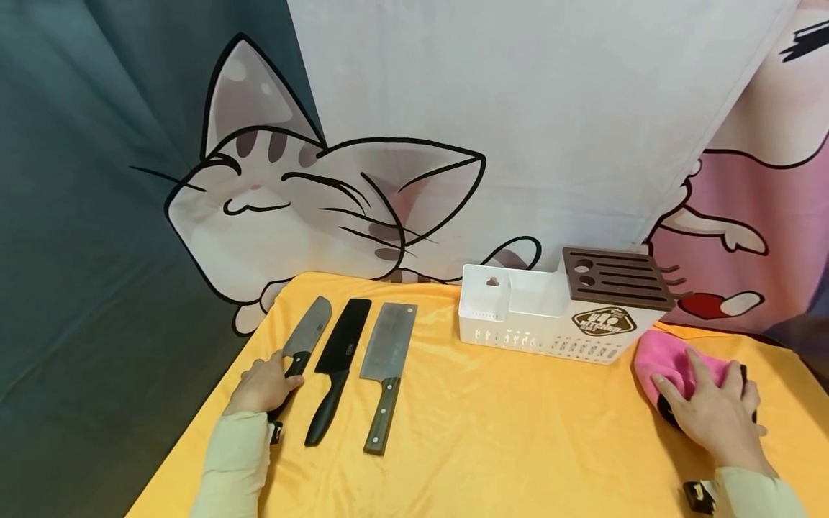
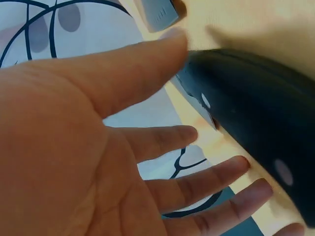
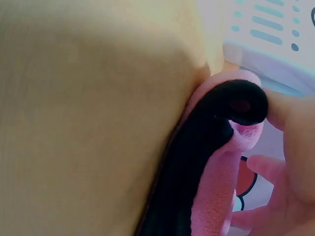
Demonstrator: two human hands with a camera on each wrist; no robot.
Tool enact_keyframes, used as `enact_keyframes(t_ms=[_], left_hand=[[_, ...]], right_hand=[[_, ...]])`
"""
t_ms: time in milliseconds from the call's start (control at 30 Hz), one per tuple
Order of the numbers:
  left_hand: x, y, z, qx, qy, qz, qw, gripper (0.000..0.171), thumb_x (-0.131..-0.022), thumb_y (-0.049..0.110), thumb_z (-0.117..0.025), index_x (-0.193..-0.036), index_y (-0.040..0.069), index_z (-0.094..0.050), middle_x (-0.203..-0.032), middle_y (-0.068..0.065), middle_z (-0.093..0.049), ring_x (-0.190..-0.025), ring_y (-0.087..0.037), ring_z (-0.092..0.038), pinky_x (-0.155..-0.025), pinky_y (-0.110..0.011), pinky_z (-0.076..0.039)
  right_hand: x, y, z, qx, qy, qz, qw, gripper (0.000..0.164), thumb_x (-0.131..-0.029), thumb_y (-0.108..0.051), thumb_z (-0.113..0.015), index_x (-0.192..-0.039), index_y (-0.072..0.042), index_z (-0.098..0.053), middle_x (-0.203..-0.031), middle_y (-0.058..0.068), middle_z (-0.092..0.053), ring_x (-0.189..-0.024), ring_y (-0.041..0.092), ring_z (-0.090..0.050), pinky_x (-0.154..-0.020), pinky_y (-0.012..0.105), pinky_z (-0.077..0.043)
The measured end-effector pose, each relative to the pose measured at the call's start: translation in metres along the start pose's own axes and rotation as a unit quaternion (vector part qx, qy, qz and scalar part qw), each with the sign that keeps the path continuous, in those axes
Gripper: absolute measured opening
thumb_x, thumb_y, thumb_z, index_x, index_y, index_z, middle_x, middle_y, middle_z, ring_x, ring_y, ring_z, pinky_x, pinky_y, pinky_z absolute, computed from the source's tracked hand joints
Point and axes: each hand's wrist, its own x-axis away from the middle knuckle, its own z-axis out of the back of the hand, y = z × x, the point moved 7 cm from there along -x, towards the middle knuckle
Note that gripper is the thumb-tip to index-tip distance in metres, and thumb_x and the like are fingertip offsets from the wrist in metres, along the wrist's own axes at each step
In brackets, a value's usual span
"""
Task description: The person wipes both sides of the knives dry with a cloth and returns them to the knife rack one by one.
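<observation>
Reaching over the leftmost knife (image 1: 309,329), my left hand (image 1: 260,387) is at its black riveted handle (image 2: 256,108). In the left wrist view the thumb and fingers are spread and mostly straight, with the thumb tip at the handle's end. Beside it lie a black-bladed knife (image 1: 346,338) and a cleaver (image 1: 390,342) with a dark riveted handle. At the right, my right hand (image 1: 715,414) rests on a soft pink cloth item with a black border (image 1: 673,363). Its fingers are spread, and its thumb touches the rolled black edge (image 3: 241,91); its exact kind is unclear.
A white plastic knife holder (image 1: 531,331) with a brown slotted top (image 1: 618,277) and side hooks stands at the back right. A yellow cloth (image 1: 492,424) covers the table. Behind hangs a curtain (image 1: 518,108) printed with a cartoon cat.
</observation>
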Motion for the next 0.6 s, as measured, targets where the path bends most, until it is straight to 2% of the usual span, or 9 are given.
enact_keyframes(t_ms=[167, 333, 400, 600], left_hand=[[-0.001, -0.002, 0.000, -0.006, 0.002, -0.007, 1.0000, 0.066, -0.096, 0.027, -0.068, -0.139, -0.017, -0.043, -0.124, -0.041, -0.051, -0.115, -0.059, -0.048, -0.091, -0.063, -0.045], [-0.001, 0.001, -0.004, -0.012, -0.004, -0.021, 0.9997, 0.066, -0.094, 0.023, -0.070, -0.138, -0.019, -0.043, -0.120, -0.038, -0.058, -0.108, -0.051, -0.059, -0.089, -0.057, -0.049], [-0.002, 0.001, -0.005, -0.018, -0.005, -0.024, 0.9995, 0.064, -0.094, 0.022, -0.071, -0.135, -0.019, -0.045, -0.114, -0.035, -0.062, -0.100, -0.046, -0.063, -0.085, -0.054, -0.051], [-0.003, 0.002, -0.006, -0.048, -0.005, -0.035, 0.9982, 0.057, -0.095, 0.019, -0.068, -0.131, -0.019, -0.047, -0.106, -0.030, -0.064, -0.094, -0.042, -0.065, -0.080, -0.051, -0.053]], right_hand=[[-0.005, 0.006, -0.003, 0.002, -0.016, 0.000, 1.000, 0.100, -0.094, -0.073, -0.042, -0.160, -0.010, -0.001, -0.144, 0.047, 0.029, -0.130, 0.072, 0.020, -0.070, 0.095, -0.008], [-0.009, 0.012, -0.009, 0.012, -0.046, -0.006, 0.999, 0.104, -0.092, -0.074, -0.044, -0.159, -0.009, 0.002, -0.142, 0.050, 0.028, -0.127, 0.075, 0.018, -0.072, 0.094, -0.009], [-0.010, 0.014, -0.011, 0.017, -0.056, -0.005, 0.998, 0.105, -0.092, -0.075, -0.044, -0.159, -0.009, 0.002, -0.141, 0.051, 0.026, -0.126, 0.078, 0.014, -0.073, 0.094, -0.010], [-0.018, 0.016, -0.011, 0.048, -0.078, 0.006, 0.996, 0.104, -0.090, -0.079, -0.039, -0.160, -0.009, -0.006, -0.140, 0.055, 0.004, -0.117, 0.083, -0.003, -0.074, 0.092, -0.016]])
